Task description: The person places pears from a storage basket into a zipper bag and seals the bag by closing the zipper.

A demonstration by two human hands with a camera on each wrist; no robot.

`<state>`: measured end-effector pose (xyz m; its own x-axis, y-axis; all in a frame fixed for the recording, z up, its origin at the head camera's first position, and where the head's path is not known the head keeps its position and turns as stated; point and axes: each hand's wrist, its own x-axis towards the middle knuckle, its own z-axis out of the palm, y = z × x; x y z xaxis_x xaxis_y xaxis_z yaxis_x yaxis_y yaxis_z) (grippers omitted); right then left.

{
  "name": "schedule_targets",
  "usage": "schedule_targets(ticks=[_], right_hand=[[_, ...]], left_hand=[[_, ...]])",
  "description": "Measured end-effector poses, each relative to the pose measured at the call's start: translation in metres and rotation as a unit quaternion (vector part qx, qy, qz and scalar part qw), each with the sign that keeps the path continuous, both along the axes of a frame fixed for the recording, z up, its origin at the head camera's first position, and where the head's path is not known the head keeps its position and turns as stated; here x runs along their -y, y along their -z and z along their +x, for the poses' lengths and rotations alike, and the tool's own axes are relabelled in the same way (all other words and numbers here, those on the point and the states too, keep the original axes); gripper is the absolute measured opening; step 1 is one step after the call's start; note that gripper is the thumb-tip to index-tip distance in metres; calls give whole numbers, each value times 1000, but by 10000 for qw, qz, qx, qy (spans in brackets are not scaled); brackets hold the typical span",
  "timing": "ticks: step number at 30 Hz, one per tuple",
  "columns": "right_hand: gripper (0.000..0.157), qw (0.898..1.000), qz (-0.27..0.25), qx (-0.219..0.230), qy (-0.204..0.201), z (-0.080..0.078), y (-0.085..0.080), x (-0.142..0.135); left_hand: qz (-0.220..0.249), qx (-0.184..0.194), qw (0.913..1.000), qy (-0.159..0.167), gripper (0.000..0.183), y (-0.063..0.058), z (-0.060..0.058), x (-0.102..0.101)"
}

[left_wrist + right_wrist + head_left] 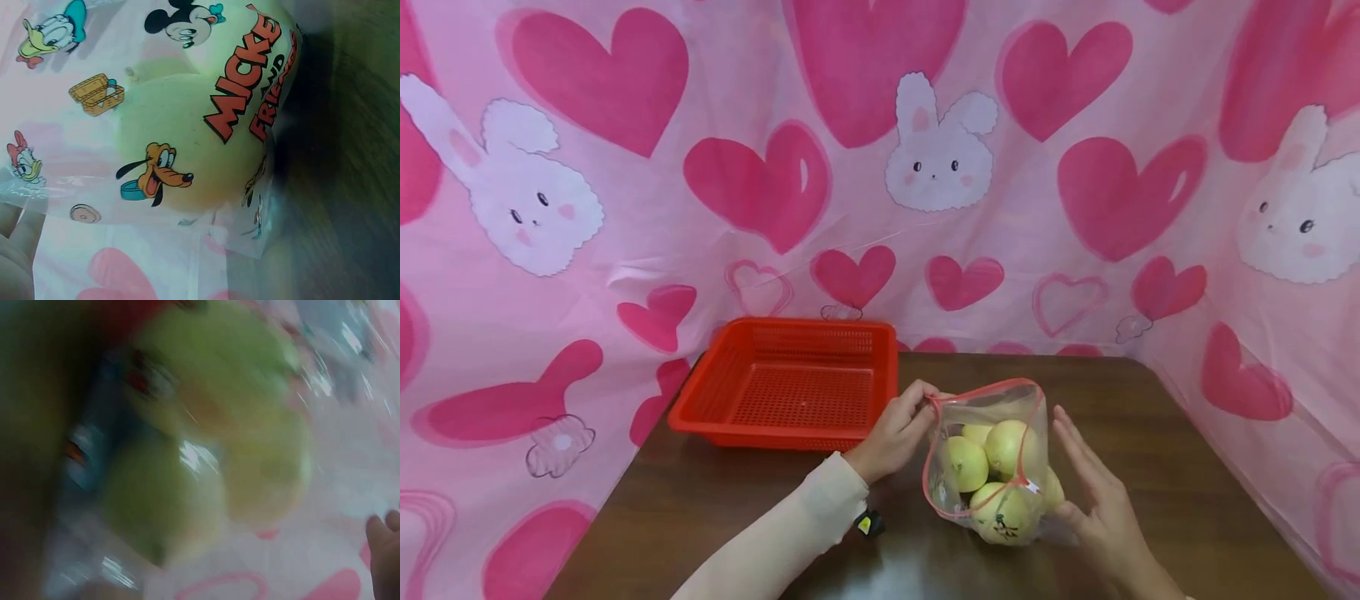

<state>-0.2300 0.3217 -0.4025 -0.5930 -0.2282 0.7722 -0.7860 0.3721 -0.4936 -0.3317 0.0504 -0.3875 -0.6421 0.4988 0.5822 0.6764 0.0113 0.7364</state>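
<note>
A clear plastic zip bag with red edging stands on the table, its mouth spread open. Several round, pale yellow-green fruits lie inside. My left hand pinches the bag's rim at its upper left corner. On the other side, my right hand is held with straight fingers close by the bag; whether it touches the plastic I cannot tell. A zip slider hangs at the near right of the rim. Printed cartoon figures cover the bag wall in the left wrist view. The right wrist view is blurred.
A red plastic basket with a perforated bottom sits at the back left of the dark brown table. A small black object with a yellow mark shows beside my left wrist. Pink heart-patterned cloth hangs behind and at the sides.
</note>
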Motion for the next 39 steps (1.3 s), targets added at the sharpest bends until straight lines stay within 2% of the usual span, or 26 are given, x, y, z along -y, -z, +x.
schedule_targets(ticks=[4,8,12,18,21,26,29,33,36,39], right_hand=[[85,10000,32,-30,60,5,14,14],[85,9991,36,214,365,7,24,25],[83,9986,-14,402,356,3,28,39],[82,9983,-158,471,292,-5,27,60],[71,9986,-367,172,343,-4,19,73],[44,9950,-898,-372,244,-1,1,90],[30,9908,-1275,-456,-51,-6,6,88],[22,9807,-1845,-277,-587,-15,16,83],[23,9779,-2025,77,-517,-19,20,79],[23,9772,-2039,570,-151,-19,21,78]], left_hand=[[153,9,9999,-4,8,-15,11,4],[343,100,9991,-217,7,-17,17,8],[560,54,9972,-487,6,-17,21,12],[899,88,9943,-563,5,-19,27,16],[1029,17,9922,-699,5,-20,30,17],[1162,-30,9862,-1174,5,-18,31,19],[1217,73,9846,-1257,5,-15,31,22],[1323,184,9844,-1147,4,-13,33,31],[1385,143,9833,-1168,4,-13,37,39],[1384,41,9810,-1357,4,-7,36,46]])
